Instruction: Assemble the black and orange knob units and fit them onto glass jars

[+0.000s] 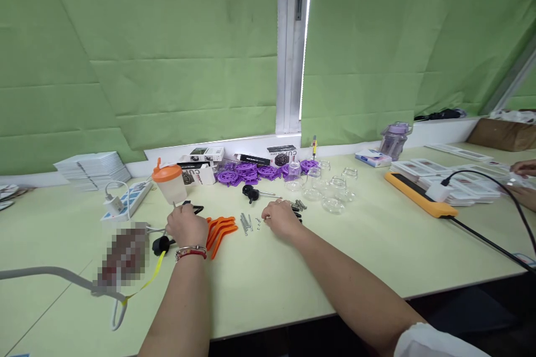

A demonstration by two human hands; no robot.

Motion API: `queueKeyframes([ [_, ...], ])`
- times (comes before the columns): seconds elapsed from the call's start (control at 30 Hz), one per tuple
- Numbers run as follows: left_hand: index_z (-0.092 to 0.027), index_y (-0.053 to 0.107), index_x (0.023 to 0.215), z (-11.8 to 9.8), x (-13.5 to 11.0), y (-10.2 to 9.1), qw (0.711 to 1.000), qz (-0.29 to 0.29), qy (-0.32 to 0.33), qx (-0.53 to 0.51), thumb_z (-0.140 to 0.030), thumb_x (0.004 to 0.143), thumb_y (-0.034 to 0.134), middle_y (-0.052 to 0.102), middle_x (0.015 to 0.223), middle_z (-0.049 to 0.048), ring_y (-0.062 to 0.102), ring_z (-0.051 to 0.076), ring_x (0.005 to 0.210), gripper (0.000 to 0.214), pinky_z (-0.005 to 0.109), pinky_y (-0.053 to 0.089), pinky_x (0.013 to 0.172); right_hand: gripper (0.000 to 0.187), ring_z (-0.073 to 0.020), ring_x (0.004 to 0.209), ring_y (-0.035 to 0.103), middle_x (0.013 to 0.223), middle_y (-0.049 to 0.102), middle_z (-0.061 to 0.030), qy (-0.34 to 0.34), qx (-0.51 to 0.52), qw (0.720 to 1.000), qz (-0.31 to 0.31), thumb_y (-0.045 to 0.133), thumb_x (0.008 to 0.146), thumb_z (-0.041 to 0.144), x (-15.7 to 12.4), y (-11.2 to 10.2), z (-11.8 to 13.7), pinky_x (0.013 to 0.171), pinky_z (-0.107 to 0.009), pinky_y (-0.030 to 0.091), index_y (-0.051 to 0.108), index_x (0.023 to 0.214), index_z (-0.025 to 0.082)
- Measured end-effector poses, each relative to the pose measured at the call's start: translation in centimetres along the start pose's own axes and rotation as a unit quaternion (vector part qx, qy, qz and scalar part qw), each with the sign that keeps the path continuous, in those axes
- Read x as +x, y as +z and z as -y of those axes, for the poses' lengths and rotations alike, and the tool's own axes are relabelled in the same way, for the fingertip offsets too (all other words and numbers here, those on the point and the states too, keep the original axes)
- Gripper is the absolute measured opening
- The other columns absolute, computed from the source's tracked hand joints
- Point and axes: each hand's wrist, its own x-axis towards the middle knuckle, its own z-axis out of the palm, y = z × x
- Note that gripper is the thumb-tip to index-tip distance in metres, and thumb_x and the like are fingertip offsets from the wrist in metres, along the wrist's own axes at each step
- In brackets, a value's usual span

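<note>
screws [244, 225] between your left grip [187, 226] and right grip [282, 219], wide or narrow, can't tell; beyond, one orange-lidded cup [172, 185], one lilac bottle [393, 142]!

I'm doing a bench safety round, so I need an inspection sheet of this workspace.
Surface: pale green tabletop.
Parts: orange handles beside the left hand; metal pins between the hands; springs beside the right hand; purple plastic parts and clear cups farther back.
Clutter: orange-lidded cup, purple bottle.
Hands: both low over the tabletop, fingers bent; grip unclear.
Cables: black cable plugged into a white adapter at the orange-edged power strip.
Surroundings: green wall covering; another person's hand at the right edge.
</note>
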Motion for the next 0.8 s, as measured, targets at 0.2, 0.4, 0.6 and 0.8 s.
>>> queueKeyframes([
  [0.2, -0.005, 0.058, 0.114, -0.5, -0.2, 1.0, 0.962, -0.126, 0.058, -0.234, -0.006, 0.068, 0.052, 0.048, 0.123, 0.0188, 0.044, 0.03, 0.118, 0.046, 0.042, 0.032, 0.106, 0.017, -0.0215, 0.094, 0.056, 0.095, 0.07, -0.0064, 0.016, -0.021, 1.0, 0.002, 0.058, 0.08, 0.015, 0.0, -0.1, -0.2, 0.083, -0.033, 0.029, 0.073, 0.086, 0.021],
  [0.4, -0.015, 0.064, 0.091, -1.9, -0.6, 1.8, 0.768, 0.004, -0.175, -0.617, -0.007, 0.069, 0.052, 0.06, 0.1, 0.0076, 0.056, 0.021, 0.104, 0.027, 0.038, 0.039, 0.102, 0.017, -0.0227, 0.094, 0.056, 0.092, 0.071, -0.007, 0.029, -0.031, 0.999, -0.003, 0.06, 0.077, 0.013, 0.0, -0.4, -0.4, 0.078, -0.032, 0.029, 0.073, 0.084, 0.02],
  [0.6, -0.016, 0.063, 0.085, -2.5, -0.1, 2.0, 0.65, 0.056, -0.257, -0.713, 0.004, 0.068, 0.043, 0.065, 0.084, 0.0045, 0.064, 0.013, 0.08, 0.033, 0.026, 0.053, 0.078, 0.014, -0.0215, 0.093, 0.055, 0.091, 0.071, -0.0061, 0.017, -0.036, 0.999, -0.004, 0.06, 0.08, 0.018, 0.1, 0.0, -0.3, 0.079, -0.032, 0.028, 0.074, 0.08, 0.021],
  [0.8, -0.017, 0.06, 0.1, -2.7, -0.2, 1.3, 0.548, 0.168, -0.333, -0.749, 0.012, 0.072, 0.037, 0.066, 0.084, 0.0047, 0.065, 0.013, 0.069, 0.046, 0.023, 0.057, 0.06, 0.012, -0.0228, 0.091, 0.056, 0.088, 0.071, -0.0079, 0.012, -0.053, 0.999, -0.001, 0.065, 0.077, 0.027, 0.2, 0.7, 0.0, 0.08, -0.033, 0.027, 0.074, 0.077, 0.019],
])
